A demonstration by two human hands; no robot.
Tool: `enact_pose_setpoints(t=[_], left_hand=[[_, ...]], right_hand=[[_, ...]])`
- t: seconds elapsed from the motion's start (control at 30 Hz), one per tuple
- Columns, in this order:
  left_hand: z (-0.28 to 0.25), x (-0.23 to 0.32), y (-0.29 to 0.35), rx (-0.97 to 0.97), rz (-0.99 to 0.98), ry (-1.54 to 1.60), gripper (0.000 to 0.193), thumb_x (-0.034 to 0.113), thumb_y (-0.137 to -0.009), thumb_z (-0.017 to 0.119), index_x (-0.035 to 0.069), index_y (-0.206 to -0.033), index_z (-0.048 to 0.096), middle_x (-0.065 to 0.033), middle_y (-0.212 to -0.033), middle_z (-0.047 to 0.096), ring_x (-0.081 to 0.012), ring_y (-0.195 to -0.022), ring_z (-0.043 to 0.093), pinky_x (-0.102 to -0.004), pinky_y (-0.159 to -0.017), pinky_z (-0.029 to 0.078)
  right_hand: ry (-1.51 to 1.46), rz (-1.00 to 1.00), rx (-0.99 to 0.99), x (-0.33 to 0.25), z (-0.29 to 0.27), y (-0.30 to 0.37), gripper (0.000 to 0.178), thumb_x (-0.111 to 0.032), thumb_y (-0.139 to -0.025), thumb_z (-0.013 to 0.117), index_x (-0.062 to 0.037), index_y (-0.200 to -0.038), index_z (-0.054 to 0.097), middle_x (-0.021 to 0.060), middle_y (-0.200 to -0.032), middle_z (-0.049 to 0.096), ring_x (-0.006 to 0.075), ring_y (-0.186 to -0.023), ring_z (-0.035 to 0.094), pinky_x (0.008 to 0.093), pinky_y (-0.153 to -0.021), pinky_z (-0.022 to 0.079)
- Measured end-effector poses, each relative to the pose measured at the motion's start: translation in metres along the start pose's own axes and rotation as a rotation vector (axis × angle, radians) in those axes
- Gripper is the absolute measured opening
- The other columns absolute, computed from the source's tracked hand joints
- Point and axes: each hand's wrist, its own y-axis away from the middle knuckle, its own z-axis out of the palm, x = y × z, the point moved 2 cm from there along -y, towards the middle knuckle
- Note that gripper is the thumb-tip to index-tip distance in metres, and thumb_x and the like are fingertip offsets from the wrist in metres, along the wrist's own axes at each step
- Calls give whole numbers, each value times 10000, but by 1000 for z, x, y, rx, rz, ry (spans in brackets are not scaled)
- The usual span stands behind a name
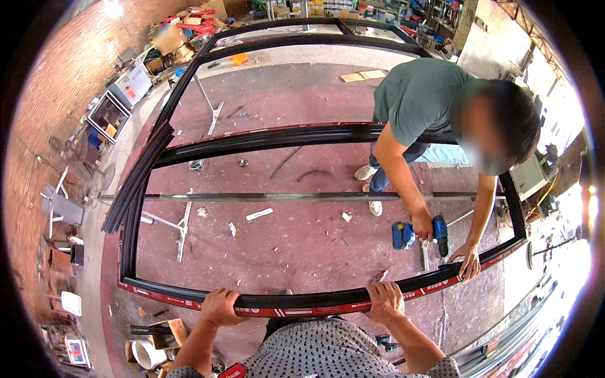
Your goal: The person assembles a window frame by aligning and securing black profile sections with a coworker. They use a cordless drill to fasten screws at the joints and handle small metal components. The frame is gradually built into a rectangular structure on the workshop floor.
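Observation:
A large black window frame [302, 301] with red film along its outer edge spans the space before me. On its near rail, left of my middle, my left hand [220, 307] is closed round the edge. Farther right along that rail, my right hand [386, 302] grips it too, fingers over the top. At the frame's right side a co-worker in a green T-shirt [419, 94] bends over it. One of the co-worker's hands holds a blue cordless drill [440, 236]; the other hand [467, 261] rests on the near rail close to the right corner.
A bundle of black strips [135, 179] lies across the frame's left side. Metal support stands [184, 233] and a long bar [283, 197] sit below. Scraps litter the reddish floor [252, 170]. Beside my left arm are a white bucket [149, 355] and a cardboard box [178, 331].

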Motion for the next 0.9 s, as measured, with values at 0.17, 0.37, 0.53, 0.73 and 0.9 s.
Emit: enact_pose_setpoints(t=[0.17, 0.37, 0.53, 0.73, 0.9], left_hand=[[-7, 1, -2, -145, -30, 5, 819, 669, -704, 835, 71, -1245, 689, -170, -1231, 708, -365, -1186, 664, -484, -1042, 505], [-5, -5, -4, -155, 60, 70, 780, 597, -683, 853, 68, -1225, 668, -176, -1205, 701, -379, -1163, 661, -489, -1022, 517], [-8, -8, -7, -213, 96, 117, 756, 618, -774, 806, 59, -1257, 647, -181, -1227, 694, -389, -1198, 644, -491, -1035, 509], [-2, -32, -14, -233, 277, 320, 834, 602, -787, 814, 37, -1361, 601, -211, -1329, 645, -409, -1234, 628, -500, -1015, 530], [-12, -78, -24, -381, 308, 518, 899, 645, -844, 780, 23, -1450, 551, -232, -1401, 599, -418, -1300, 590, -490, -1103, 478]], right_hand=[[5, 49, -75, -5, -4, -3, 713, -462, -652, 913, -98, -1208, 655, 93, -1243, 676, 289, -1232, 605, 454, -1130, 427], [7, 27, 6, -3, -1, -1, 761, -387, -554, 950, -92, -1195, 663, 98, -1196, 686, 313, -1144, 644, 482, -1077, 464], [2, 50, 6, -5, -1, -3, 751, -330, -537, 964, -98, -1179, 652, 104, -1178, 678, 319, -1156, 633, 490, -1085, 456], [49, 60, -30, -11, 3, -5, 743, -281, -520, 976, -86, -1151, 635, 145, -1147, 664, 380, -1136, 611, 517, -1058, 445], [18, 64, -8, -25, 2, -6, 748, -192, -557, 945, -53, -1202, 594, 166, -1141, 653, 391, -1159, 596, 543, -1087, 425]])
